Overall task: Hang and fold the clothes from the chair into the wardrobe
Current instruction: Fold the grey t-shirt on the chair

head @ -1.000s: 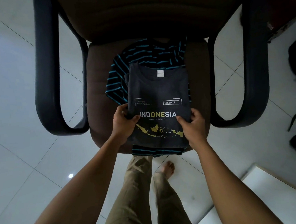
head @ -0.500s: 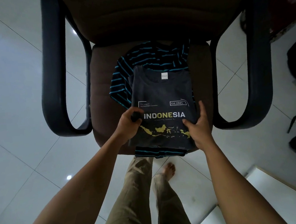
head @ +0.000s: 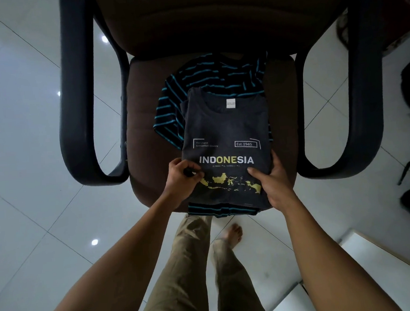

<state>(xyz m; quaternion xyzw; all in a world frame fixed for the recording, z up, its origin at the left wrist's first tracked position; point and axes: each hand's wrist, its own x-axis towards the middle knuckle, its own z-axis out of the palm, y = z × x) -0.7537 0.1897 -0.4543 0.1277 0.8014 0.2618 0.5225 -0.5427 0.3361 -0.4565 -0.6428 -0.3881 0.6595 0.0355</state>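
On the chair, our left hand and right hand clamp the folded grey shirt; it and the striped shirt await stowing.

One head view only, wide-angle, looking steeply down from close above. Forearms enter from the bottom edge; left hand and right hand sit mid-frame on shirt. Chair beyond hands, floor either side.

dim, bluish | lamp glints on floor tiles | wide-angle edge bending
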